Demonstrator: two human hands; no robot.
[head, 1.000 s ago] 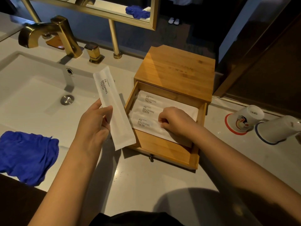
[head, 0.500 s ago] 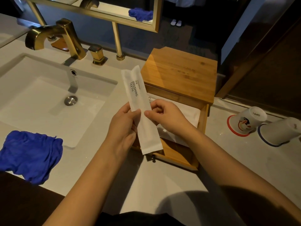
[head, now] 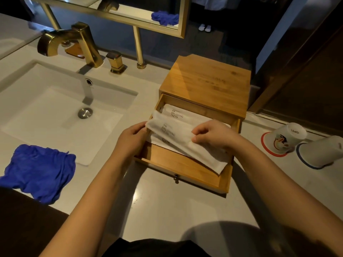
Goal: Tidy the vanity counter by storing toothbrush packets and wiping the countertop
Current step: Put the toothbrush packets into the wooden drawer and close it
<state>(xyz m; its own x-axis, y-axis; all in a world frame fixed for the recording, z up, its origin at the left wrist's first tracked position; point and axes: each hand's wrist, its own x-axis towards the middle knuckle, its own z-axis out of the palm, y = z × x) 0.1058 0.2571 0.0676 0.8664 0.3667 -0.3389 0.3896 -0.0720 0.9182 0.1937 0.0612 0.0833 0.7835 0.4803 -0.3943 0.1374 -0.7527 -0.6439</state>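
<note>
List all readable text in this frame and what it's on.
"BRUSHING TEETH": packet at the back of the drawer.
"TEE…": packet lower in the stack, mostly covered.
Held packet: print blurred, unreadable.
Red-rimmed cup: small mark on its base, too small to read.
Wooden box top: faint marking, illegible.

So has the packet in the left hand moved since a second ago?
Yes. The packet has gone right, from upright over the counter beside the sink to lying slantwise across the open drawer, now held by the left hand and right hand.
</note>
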